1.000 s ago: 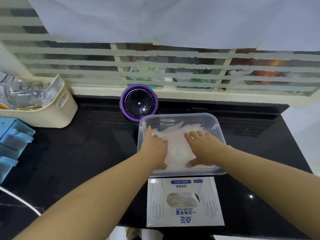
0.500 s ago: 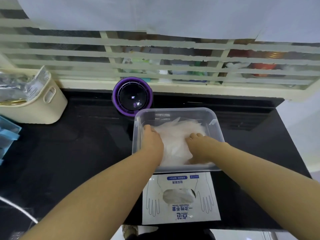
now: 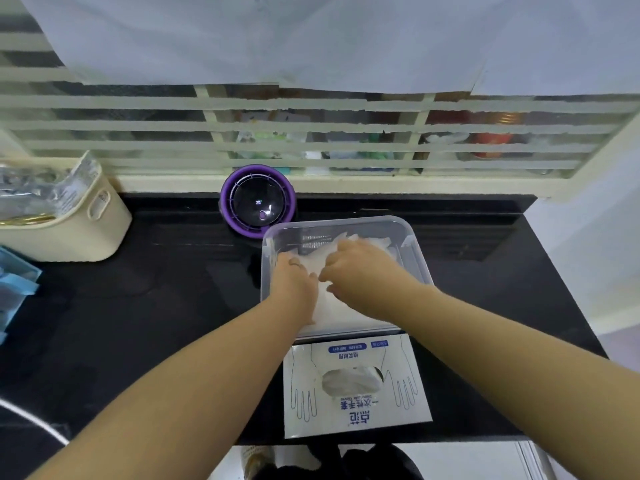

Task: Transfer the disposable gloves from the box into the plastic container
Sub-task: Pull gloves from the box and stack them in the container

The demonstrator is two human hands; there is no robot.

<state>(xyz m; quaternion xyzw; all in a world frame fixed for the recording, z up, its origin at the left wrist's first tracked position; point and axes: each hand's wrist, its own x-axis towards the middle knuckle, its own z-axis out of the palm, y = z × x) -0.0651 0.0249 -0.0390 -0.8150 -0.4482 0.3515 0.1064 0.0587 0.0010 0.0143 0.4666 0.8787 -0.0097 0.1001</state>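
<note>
A black, glossy countertop (image 3: 166, 306) fills the scene, ending at a cream sill along its far edge. Above the sill runs a window grille (image 3: 311, 126) of pale horizontal slats, with blurred coloured items behind it, and a white sheet (image 3: 277, 36) covers the upper part.

At the far left stands a cream basket (image 3: 76, 233) with a slot handle, stuffed with clear plastic packets (image 3: 34, 192). Just near of it, a blue item (image 3: 17, 282) is cut off by the left edge. A white cord (image 3: 31, 420) curves across the near left corner.

Against the sill, left of centre, sits a round purple gadget (image 3: 258, 202) with a dark dome showing small lit digits. Touching or almost touching its near right side is the clear plastic container (image 3: 420, 261), which holds a heap of thin white gloves (image 3: 336, 310).

Both bare hands are inside the container, on the heap. The left hand (image 3: 294, 285) lies palm down at the left side, and its fingertips are hidden, so I cannot tell whether it grasps anything. The right hand (image 3: 360, 271) is just beside it, fingers bent down into the gloves; whether they pinch or only press cannot be told.

The white glove box (image 3: 356, 410) lies flat right in front of the container, at the near edge, with a tuft showing in its oval opening. A pale wall (image 3: 595, 237) closes the right side.
</note>
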